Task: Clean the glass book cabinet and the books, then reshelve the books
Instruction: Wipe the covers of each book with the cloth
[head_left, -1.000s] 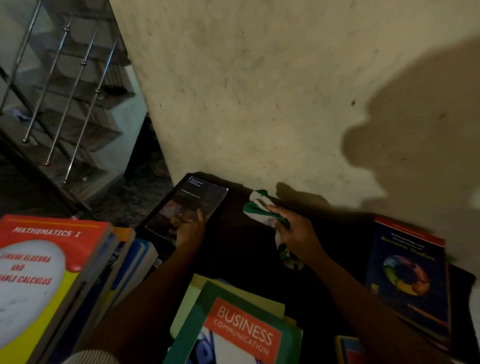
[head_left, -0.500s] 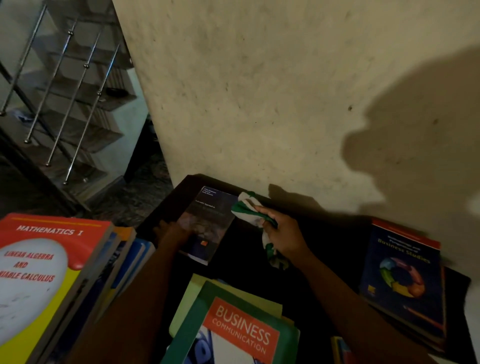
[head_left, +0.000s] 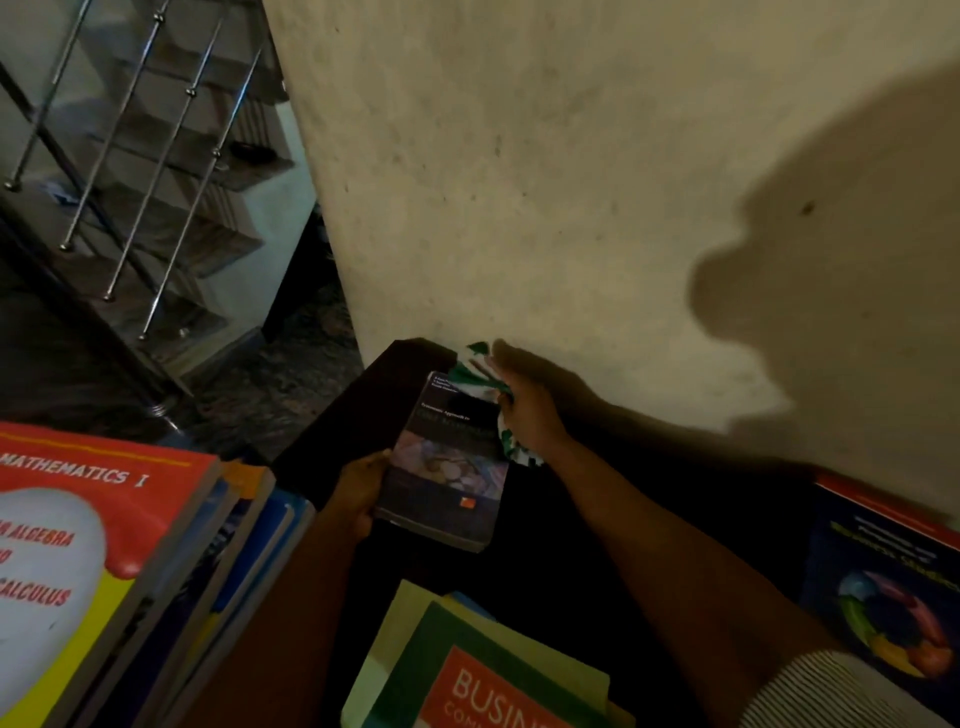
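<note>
— Head view: why is the dark book (head_left: 448, 462) held that way?

— My guess is for wiping. The left hand (head_left: 358, 488) is clamped on its left long edge, lifting it off the dark cabinet top (head_left: 343, 426) near the far left corner, by the wall (head_left: 545, 182). That steadies the cover so the cloth can pass over it.

— And the right hand (head_left: 530, 415)?

— Closed around a green-and-white cloth (head_left: 483, 379), bunched at the book's far right corner (contact looks likely, though the light is poor).

— Which way does the book point?

— Cover up, long axis running from the person toward the wall, title end farthest away, tilted slightly right.

— Other books?

— Stacks sit along the near edge and both sides, presumably awaiting their turn.
</note>
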